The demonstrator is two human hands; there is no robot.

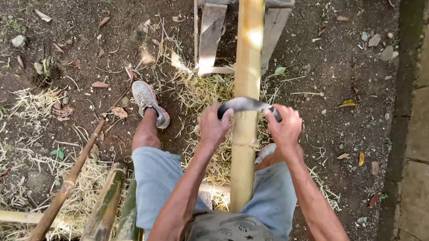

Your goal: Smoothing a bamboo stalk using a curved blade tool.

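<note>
Head view, blade (244, 103) gripped across bamboo pole (246, 96)

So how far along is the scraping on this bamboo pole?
Part way, it seems. Pale shavings litter the ground around the wooden stand, and the bamboo pole looks clean and yellow. In hand: the left hand and right hand hold a curved blade across it. Greener poles lie beside the left leg, seemingly unscraped.
</note>
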